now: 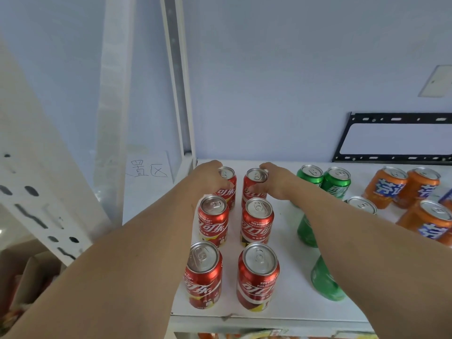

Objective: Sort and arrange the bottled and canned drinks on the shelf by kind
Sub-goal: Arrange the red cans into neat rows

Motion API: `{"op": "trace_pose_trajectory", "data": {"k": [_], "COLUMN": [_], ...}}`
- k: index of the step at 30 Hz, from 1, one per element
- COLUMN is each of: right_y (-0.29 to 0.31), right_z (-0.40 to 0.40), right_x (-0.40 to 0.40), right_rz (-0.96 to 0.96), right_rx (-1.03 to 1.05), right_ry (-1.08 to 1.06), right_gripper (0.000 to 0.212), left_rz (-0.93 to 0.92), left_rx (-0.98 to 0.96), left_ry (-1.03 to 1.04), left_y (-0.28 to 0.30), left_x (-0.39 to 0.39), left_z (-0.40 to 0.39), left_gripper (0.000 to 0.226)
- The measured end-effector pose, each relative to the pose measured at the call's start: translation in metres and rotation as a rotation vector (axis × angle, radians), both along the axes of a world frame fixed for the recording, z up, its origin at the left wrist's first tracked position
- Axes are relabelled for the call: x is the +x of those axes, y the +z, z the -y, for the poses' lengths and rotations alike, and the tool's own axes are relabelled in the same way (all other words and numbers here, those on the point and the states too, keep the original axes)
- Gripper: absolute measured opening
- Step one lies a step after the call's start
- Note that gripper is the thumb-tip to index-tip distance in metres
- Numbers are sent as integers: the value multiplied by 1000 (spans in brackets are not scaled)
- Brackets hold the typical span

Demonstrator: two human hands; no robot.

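Note:
Several red cola cans stand in two columns on the white shelf. My left hand wraps the back-left red can from its left side. My right hand wraps the back-right red can from its right. In front of them stand two middle red cans and two front red cans. Right of my right forearm are green cans, some partly hidden behind the arm. Orange cans stand further right.
A white shelf post rises just behind my left hand. A black metal bracket leans on the wall at back right. A paper sign with handwritten characters hangs left of the shelf. Another perforated shelf upright is at far left.

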State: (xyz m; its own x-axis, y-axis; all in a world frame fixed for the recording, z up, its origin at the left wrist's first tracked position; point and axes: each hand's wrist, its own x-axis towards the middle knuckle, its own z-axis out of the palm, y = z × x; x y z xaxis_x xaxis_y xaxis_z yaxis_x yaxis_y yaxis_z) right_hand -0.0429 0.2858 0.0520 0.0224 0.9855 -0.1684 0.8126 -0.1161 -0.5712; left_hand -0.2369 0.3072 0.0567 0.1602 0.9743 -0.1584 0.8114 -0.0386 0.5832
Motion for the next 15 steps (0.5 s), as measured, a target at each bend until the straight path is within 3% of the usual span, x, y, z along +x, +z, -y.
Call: {"op": "trace_pose_trajectory", "data": {"k": [2,4,10,15], "right_y": [1,6,21,4], "right_z": [9,25,82,103], "right_x": [1,2,-4,-13], "right_rz": [-64,-114,-182,-193], "right_rx": [11,100,106,24], "right_ry": [-71,-153,-46,40], "right_gripper": [94,91,69,74], "left_rz": [71,97,-20,144], "left_rx": [-23,1,95,-190], "left_ry": [37,79,154,209], "left_y": [0,4,17,16], "left_x": [-1,-3,-9,-15], "left_z": [4,14,46,79], "left_gripper": [89,93,72,72]}}
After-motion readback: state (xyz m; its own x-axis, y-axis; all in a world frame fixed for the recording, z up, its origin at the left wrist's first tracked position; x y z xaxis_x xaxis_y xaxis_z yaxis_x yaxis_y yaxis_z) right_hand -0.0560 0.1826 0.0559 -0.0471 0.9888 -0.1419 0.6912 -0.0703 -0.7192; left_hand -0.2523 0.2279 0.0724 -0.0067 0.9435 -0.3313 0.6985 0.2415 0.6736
